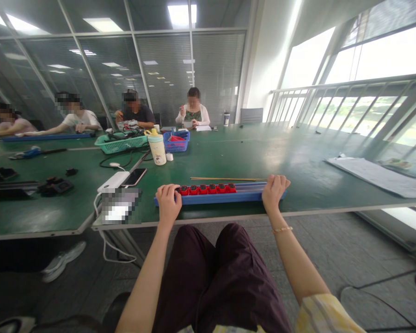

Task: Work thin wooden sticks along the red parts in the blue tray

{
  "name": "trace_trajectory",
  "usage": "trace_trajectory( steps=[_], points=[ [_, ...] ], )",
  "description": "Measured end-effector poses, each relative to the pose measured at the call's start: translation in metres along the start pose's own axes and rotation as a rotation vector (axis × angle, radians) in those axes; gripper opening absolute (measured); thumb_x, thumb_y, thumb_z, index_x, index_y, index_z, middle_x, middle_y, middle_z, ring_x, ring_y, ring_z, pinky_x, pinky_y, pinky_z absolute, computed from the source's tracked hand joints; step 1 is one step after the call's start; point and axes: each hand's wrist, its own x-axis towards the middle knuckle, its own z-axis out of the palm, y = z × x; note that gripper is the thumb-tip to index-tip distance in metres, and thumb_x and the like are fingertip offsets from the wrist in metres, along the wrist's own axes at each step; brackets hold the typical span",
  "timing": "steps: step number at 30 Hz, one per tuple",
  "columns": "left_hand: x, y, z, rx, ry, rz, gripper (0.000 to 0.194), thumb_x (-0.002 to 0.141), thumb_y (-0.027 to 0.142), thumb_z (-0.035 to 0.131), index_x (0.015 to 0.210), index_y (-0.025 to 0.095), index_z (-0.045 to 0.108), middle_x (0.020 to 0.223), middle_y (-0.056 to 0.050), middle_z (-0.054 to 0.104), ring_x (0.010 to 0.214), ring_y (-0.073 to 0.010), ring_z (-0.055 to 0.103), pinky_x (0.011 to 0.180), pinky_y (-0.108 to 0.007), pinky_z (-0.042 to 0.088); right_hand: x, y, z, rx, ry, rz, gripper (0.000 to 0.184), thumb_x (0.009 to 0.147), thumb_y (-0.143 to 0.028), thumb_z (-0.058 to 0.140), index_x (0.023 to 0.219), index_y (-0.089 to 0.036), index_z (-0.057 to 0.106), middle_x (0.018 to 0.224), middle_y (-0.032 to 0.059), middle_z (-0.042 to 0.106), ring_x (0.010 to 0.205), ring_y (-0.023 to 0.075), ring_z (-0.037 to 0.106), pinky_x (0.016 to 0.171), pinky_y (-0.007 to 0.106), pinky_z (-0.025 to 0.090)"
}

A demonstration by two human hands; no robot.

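A long blue tray (222, 198) lies along the front edge of the green table. Several red square pieces with black tops (212, 188) sit in a row inside it, from its left part to past the middle. My left hand (168, 200) is closed over the tray's left end, its fingertips by the leftmost pieces. On the right end, my right hand (275, 189) is wrapped round the tray. Just behind the tray lies a thin yellowish stick (229, 179), its right end close to my right hand.
Left of the tray are a phone (135, 177), a white power bank (113, 181) with cables and a blurred-out item. Behind stand a cream bottle (157, 149), a green basket (121, 145) and a blue basket (176, 144). Papers (377, 175) lie at right. Several people sit across the tables.
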Motion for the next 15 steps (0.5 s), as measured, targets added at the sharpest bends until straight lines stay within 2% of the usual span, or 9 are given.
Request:
trace_trajectory(
  steps=[3,7,15],
  points=[
    [0.0002,0.0000,0.0003,0.003,-0.010,-0.005,0.024,0.090,0.019,0.046,0.103,0.022,0.066,0.106,-0.008,0.068,0.108,-0.0286,0.051,0.098,-0.044,0.041,-0.0009,-0.0004,-0.0004,-0.011,0.015,0.040,0.045,0.101,-0.049,0.027,0.071,-0.022,0.049,0.085,0.0114,0.052,0.089,0.0283,0.045,0.081,0.044,0.033],
    [0.0005,0.0000,0.0001,0.007,-0.019,-0.015,0.024,0.090,0.019,0.047,0.103,0.022,0.066,0.106,-0.009,0.067,0.109,-0.0286,0.051,0.097,-0.044,0.041,-0.0013,-0.0007,0.0008,-0.036,-0.029,0.035,0.046,0.100,-0.053,0.031,0.074,-0.021,0.053,0.088,0.0125,0.055,0.092,0.0292,0.045,0.081,0.042,0.032],
    [-0.0004,-0.0021,-0.0010,0.001,-0.023,-0.019,0.024,0.089,0.018,0.047,0.103,0.023,0.066,0.106,-0.009,0.067,0.109,-0.0292,0.051,0.096,-0.044,0.041,-0.0039,-0.0022,0.0029,-0.087,-0.075,-0.002,0.042,0.099,-0.049,0.038,0.078,-0.020,0.059,0.090,0.0118,0.060,0.093,0.0291,0.047,0.080,0.039,0.028]
  ],
)
